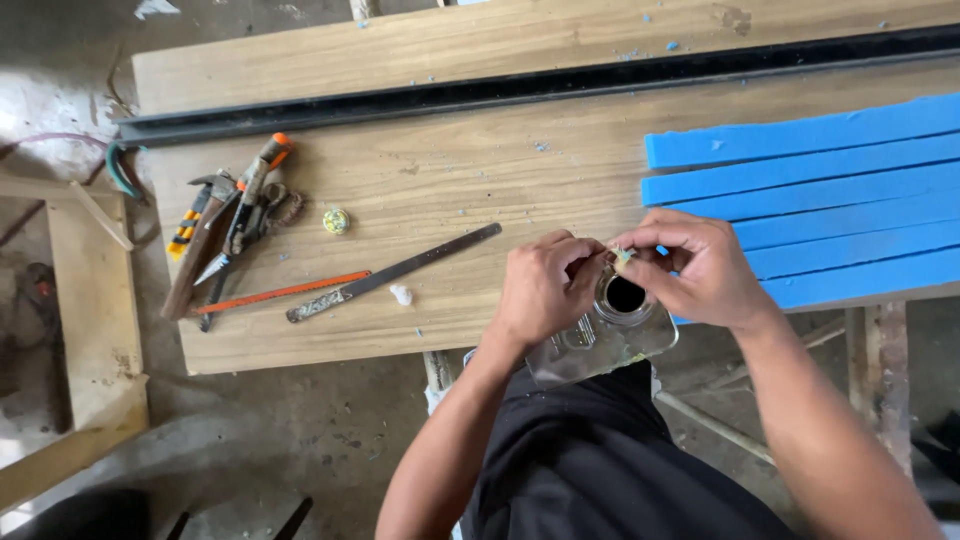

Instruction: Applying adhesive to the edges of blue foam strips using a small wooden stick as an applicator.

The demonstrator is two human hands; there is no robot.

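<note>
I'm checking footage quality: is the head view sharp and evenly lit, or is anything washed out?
Head view: soft daylight, no hard shadows; tools and blue foam strips are sharp; both hands, left hand and right hand, are slightly soft; floor at upper left looks washed out.

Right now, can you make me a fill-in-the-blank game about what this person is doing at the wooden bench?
1. Both hands, the left hand and the right hand, hold a small bit over a clear ____ with an open round mouth.
2. The foam strips by the right hand are ____ in colour.
3. The bench is made of ____.
4. The tools lie to the person's ____.

Missing words: bottle; blue; wood; left
</note>
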